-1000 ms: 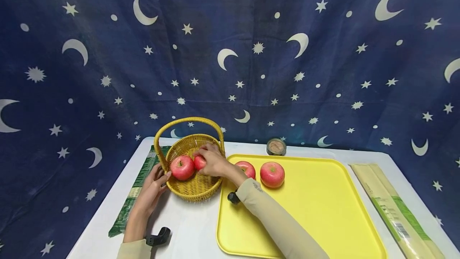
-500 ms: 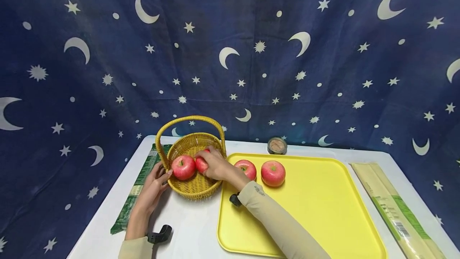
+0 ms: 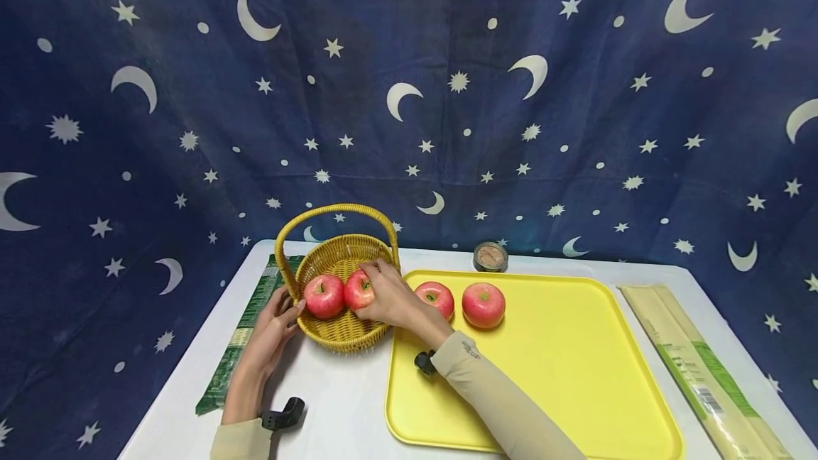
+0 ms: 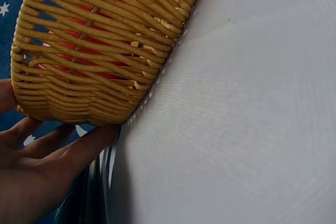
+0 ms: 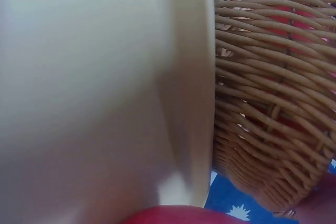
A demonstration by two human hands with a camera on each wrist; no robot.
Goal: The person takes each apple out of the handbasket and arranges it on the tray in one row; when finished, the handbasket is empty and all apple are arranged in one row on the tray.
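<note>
A yellow wicker basket [image 3: 345, 339] with an arched handle stands at the table's left. My left hand [image 3: 271, 336] holds its left side, thumb at the rim and fingers against the outer wall, as the left wrist view shows. Inside sits a red apple [image 3: 323, 296] near that thumb. Beside it is a second apple [image 3: 358, 290], which my right hand [image 3: 392, 299] holds from the right, fingers at its far side and thumb in front. That hand covers part of the apple. Two more apples, a nearer-left one [image 3: 437, 298] and another [image 3: 483, 305], lie on the yellow tray [image 3: 562, 368].
A green package [image 3: 233, 360] lies left of the basket, partly behind my left arm. A small round container [image 3: 491, 257] stands behind the tray. To the tray's right lies a long beige-and-green package [image 3: 699, 368]. A starry dark-blue cloth [image 3: 447, 162] hangs behind the white table [image 3: 345, 403].
My right hand has shifted slightly right, and more of the apple at its fingers shows, with the stem dip now visible. The left hand stays at the basket's side.
</note>
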